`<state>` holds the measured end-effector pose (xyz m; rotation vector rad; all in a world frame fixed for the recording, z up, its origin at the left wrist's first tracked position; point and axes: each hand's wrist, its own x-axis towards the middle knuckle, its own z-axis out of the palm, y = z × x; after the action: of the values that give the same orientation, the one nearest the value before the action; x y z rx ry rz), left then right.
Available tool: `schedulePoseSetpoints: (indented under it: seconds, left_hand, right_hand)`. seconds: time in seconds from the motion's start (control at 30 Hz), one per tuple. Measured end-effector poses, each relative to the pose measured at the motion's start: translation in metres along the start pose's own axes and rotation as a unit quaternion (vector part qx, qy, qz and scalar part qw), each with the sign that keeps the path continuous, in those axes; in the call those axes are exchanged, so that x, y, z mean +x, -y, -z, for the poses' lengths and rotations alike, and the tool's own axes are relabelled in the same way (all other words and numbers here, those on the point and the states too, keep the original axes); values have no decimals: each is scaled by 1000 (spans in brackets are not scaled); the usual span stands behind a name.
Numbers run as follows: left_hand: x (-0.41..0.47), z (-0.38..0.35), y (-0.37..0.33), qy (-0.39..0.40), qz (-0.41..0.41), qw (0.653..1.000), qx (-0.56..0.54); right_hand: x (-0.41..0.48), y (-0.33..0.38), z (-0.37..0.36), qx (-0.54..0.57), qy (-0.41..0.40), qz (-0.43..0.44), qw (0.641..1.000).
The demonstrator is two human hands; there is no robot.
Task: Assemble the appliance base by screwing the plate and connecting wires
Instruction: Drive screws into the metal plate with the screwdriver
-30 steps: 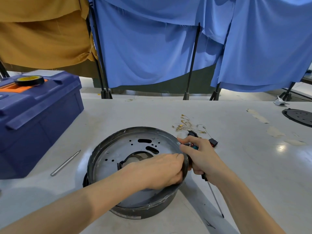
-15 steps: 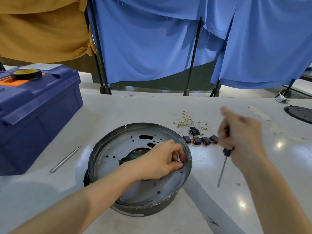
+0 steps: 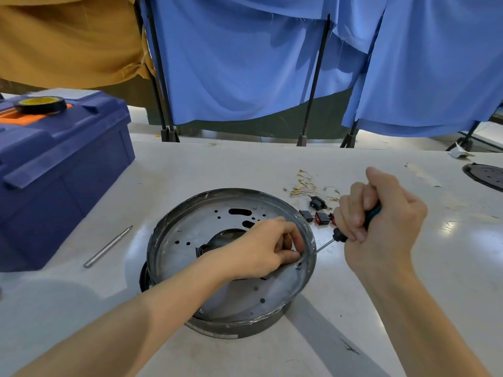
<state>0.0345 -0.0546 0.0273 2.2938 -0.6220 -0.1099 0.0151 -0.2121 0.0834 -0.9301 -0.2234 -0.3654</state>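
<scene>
The appliance base, a round dark drum, stands on the pale desk in the lower middle of the frame. The grey metal plate, pierced with holes and slots, lies inside its rim.

The left hand reaches in from the lower left and rests on the plate's right side. Its fingers are curled, and the thumb tip sits just beside a screw near the rim. Whether it pinches the screw or only steadies the tool cannot be told.

The right hand, right of the base, is clenched around the green and black handle of a screwdriver. The thin shaft slants down and left over the rim, with its tip on the screw.

Between the base and the right hand, a row of small black and red switches lies on the desk, partly hidden by the knuckles. A black socket sits just above them, and above that lies a loose tangle of wires with brass terminals.

At the left of the frame stands a blue toolbox with a roll of black tape on its lid. A slim metal rod lies on the desk between the toolbox and the base. A dark perforated disc shows at the right edge. Blue cloth and mustard cloth hang on black stands behind the desk.
</scene>
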Motion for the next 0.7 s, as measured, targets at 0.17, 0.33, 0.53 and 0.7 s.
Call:
schedulePoseSetpoints:
  seconds: [0.17,0.33,0.53,0.7]
  left_hand:
    - [-1,1,0,4,3,1000,-10]
    - [-3,2,-2,17,11,997,-69]
    - [-8,16,-9,51,-13,962,-269]
    - [-6,14,-10,59,-57,930,-357]
  right_hand:
    - [-1,-2,0,-10,10,7,1000]
    - [-10,-4,-3,-43,85,38,995]
    - [-11,1,-3,-188,234,57,952]
    - [-14,5,-7,-336,287,95,892]
